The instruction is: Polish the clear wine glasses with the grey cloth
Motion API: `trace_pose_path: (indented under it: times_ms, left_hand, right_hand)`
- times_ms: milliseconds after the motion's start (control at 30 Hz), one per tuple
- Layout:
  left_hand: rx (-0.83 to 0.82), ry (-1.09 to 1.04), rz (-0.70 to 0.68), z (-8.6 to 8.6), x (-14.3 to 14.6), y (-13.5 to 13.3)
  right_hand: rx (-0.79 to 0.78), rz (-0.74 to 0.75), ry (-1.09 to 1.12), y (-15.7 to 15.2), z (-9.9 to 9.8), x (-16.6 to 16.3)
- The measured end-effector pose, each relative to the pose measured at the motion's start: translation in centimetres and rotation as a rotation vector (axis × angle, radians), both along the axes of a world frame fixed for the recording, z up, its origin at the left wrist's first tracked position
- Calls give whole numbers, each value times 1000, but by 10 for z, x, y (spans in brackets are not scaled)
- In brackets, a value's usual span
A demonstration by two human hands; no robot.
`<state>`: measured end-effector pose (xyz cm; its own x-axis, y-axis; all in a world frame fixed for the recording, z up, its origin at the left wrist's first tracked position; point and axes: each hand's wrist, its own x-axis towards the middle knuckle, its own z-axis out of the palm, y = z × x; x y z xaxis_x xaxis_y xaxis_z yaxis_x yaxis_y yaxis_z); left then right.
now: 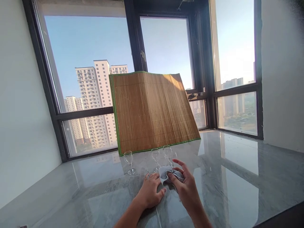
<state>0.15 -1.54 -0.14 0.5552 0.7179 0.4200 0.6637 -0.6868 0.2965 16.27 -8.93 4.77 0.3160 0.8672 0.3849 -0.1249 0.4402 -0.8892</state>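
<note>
My right hand pinches a small grey cloth between thumb and fingers, just above the glossy marble table. Close beside the cloth, my left hand has its fingers curled; whether it holds anything is hidden. Just beyond the hands stand small clear stemmed glasses: one apart at the left, one in the middle and one beside it on the right.
A bamboo mat with green edging leans upright against the window behind the glasses. Dark window frames run along the table's far edge. White walls close in on both sides.
</note>
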Motion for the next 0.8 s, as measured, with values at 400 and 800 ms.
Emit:
trace_pose_path:
  times_ms: [400,800]
  left_hand:
    - [311,-1033,790,9,-76,61]
    - [-117,-1016,643,-18,-95,95]
  right_hand:
    - [-49,6,-28,-5,1,1]
    - [-35,10,-62,-7,-3,-6]
